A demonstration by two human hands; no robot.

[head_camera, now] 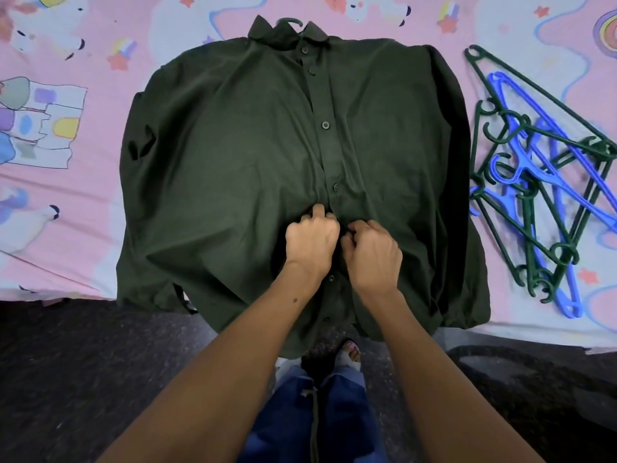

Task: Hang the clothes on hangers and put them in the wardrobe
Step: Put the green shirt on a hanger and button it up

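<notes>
A dark green button-up shirt [240, 162] lies face up on the bed, collar at the far end. A green hanger hook [293, 22] pokes out of the collar. My left hand [312, 240] and my right hand [372, 253] sit side by side on the button placket in the shirt's lower half. Both have curled fingers that pinch the placket fabric at its two edges. The upper buttons look fastened. The shirt's hem hangs over the bed's near edge.
A heap of several green and blue plastic hangers [541, 182] lies on the bed to the right of the shirt. The bed sheet [76, 202] is pink with cartoon prints. Dark floor [83, 379] and my feet lie below the bed edge.
</notes>
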